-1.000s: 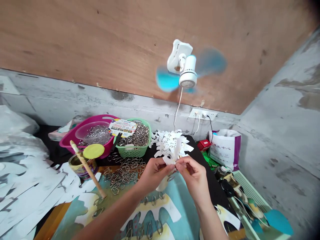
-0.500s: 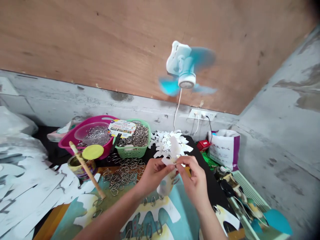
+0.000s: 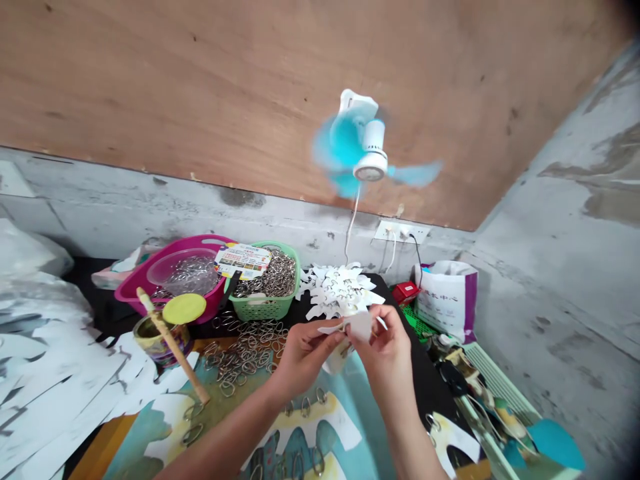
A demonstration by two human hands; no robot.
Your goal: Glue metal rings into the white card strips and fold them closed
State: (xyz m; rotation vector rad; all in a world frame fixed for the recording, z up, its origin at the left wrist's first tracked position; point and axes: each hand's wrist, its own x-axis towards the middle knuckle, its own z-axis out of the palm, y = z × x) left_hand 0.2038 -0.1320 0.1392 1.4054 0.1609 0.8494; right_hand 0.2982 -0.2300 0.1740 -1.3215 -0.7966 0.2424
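Your left hand point(image 3: 303, 353) and right hand point(image 3: 387, 350), both nearly closed, pinch the white cutout point(image 3: 334, 363), at six o'clock from the fan point(image 3: 373, 143). Its flap point(image 3: 361, 325), pointing to twelve half a second ago, now lies lower, by your right thumb point(image 3: 365, 352).

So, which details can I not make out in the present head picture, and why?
In the head view:
Parts of the bent white paper piece: covered by the left hand and right hand.
Blade outlines of the blue-and-white fan: blurred by motion.
Fine print on the white, colour-edged card: too small.
Left end of the white paper sheets: cut off by the picture edge.
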